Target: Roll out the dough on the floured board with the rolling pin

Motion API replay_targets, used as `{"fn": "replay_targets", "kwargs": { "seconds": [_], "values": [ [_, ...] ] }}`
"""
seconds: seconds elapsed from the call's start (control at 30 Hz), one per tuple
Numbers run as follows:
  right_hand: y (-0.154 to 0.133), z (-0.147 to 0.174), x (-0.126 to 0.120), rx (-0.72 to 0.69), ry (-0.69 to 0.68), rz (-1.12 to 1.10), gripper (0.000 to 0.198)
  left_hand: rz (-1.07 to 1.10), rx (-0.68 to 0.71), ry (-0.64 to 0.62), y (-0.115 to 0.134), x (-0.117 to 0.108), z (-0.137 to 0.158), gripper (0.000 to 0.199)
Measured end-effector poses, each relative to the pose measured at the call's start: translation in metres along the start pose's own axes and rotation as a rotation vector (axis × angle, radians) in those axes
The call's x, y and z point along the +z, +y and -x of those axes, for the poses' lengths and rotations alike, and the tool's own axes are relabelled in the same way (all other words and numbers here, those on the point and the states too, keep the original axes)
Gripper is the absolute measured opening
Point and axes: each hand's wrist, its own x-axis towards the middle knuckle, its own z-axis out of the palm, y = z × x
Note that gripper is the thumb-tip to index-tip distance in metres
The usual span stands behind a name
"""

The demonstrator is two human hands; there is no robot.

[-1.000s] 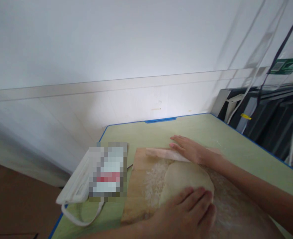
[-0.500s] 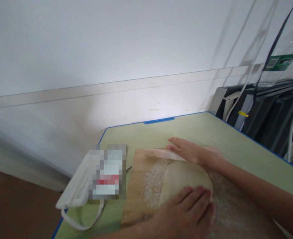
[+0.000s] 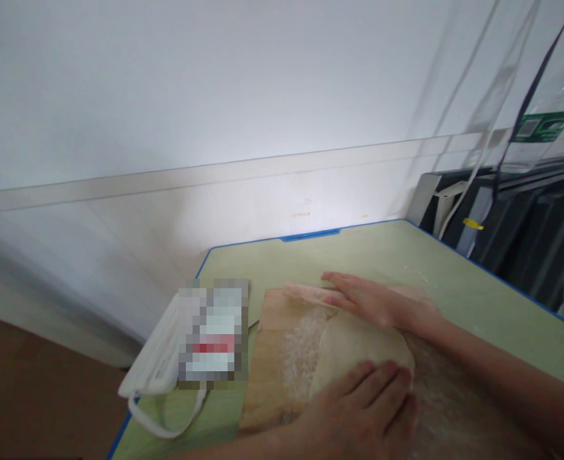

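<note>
A flattened sheet of pale dough (image 3: 358,348) lies on a floury wooden board (image 3: 257,390). My left hand (image 3: 363,406) rests palm down on the near part of the dough, its fingers stretched out. Along the dough's far edge lies a flour-coated rolling pin (image 3: 308,294). Across this pin my right hand (image 3: 370,300) is laid flat with fingers extended, covering the pin's middle. Loose flour (image 3: 298,358) is scattered on the board left of the dough.
The board sits on a green table (image 3: 243,262) with a blue edge, against a white wall (image 3: 243,89). At the left are a white pouch with a strap (image 3: 154,358) and a blurred-out item (image 3: 214,332). Dark panels (image 3: 521,211), cables and a plastic bottle (image 3: 545,128) stand at the right.
The camera view has shifted slightly, so the scene sits a little further right and lower. My right hand has moved slightly left over the rolling pin; my left hand stays on the dough.
</note>
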Motion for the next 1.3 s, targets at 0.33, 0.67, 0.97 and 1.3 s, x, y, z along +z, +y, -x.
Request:
{"fn": "replay_targets", "kwargs": {
  "seconds": [0.33, 0.67, 0.97, 1.3],
  "values": [
    [-0.01, 0.012, -0.001, -0.24, 0.096, 0.267, 0.027, -0.085, 0.042, 0.031, -0.003, -0.002, -0.001, 0.028],
    [-0.033, 0.029, -0.012, -0.424, 0.021, 0.13, 0.021, -0.003, -0.034, 0.077, -0.001, -0.001, -0.009, 0.025],
    [-0.036, 0.003, -0.008, -0.355, -0.058, 0.075, 0.056, -0.037, 0.023, 0.031, -0.004, -0.008, -0.007, 0.026],
    [-0.037, 0.009, -0.016, -0.344, -0.149, -0.058, 0.056, -0.013, 0.005, -0.015, -0.003, -0.01, -0.009, 0.028]
  ]
}}
